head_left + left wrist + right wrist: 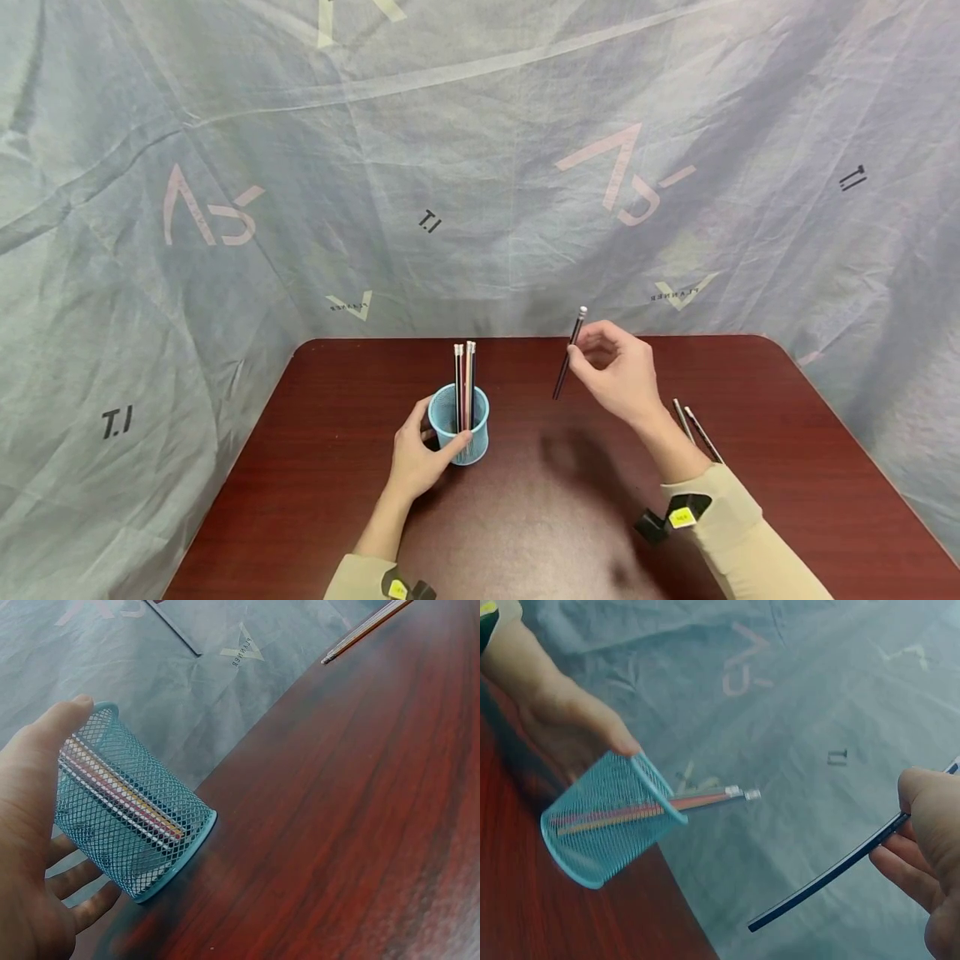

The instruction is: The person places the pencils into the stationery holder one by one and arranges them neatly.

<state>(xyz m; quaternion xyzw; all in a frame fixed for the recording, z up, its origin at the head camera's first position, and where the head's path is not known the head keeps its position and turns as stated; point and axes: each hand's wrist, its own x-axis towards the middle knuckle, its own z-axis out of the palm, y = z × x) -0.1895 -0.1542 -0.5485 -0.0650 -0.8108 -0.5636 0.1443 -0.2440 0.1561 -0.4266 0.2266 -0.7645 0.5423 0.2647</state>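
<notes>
A light blue mesh pencil cup (443, 410) stands upright on the table, with several pencils (469, 371) inside, their white eraser ends up. My left hand (417, 457) grips the cup from its left side, the thumb at the rim and the fingers round the wall, as the left wrist view shows. To the right, above the table, my right hand (621, 373) pinches a dark pencil (567, 360) between thumb and fingers. That pencil (825, 876) tilts, its eraser end up and its lower end apart from the cup.
Two more pencils (701, 433) lie on the dark red wooden table (795, 467), partly behind my right forearm. A grey printed cloth (480, 167) hangs behind the table's far edge and along its left side.
</notes>
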